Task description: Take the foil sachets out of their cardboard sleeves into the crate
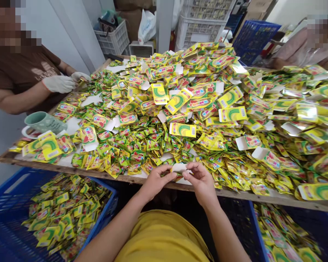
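My left hand [155,180] and my right hand [200,182] meet at the near edge of the table [5,157], both pinched on one small white carton [179,167] held between their fingertips. Right behind the carton lies a deep heap of small green and yellow sachets [131,153]. Flat yellow cartons [182,129] with a green arc are strewn over the heap's middle and far side.
A blue crate [5,203] of filled cartons stands at the lower left, another [262,240] at the lower right. A person with white gloves [58,83] works at the table's left, beside a green mug [42,122]. Another person [303,49] stands far right. White crates [196,31] behind.
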A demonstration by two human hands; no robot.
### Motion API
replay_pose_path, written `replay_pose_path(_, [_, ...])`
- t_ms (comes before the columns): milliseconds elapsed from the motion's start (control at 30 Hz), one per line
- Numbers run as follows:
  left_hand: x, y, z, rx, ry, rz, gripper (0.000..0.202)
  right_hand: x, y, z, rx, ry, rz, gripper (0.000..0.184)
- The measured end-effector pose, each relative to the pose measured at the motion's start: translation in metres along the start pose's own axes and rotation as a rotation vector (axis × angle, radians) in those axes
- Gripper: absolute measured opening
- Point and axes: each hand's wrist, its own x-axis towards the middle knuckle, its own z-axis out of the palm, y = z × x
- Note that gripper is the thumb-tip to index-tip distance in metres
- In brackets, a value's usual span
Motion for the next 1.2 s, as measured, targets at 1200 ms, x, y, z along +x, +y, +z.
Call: replay_pose_path(1200, [0.018, -0.011, -0.010, 0.327, 0.281, 0.456, 0.007, 0.015, 0.009, 0.019, -0.318, -0.053, -0.273, 0.010])
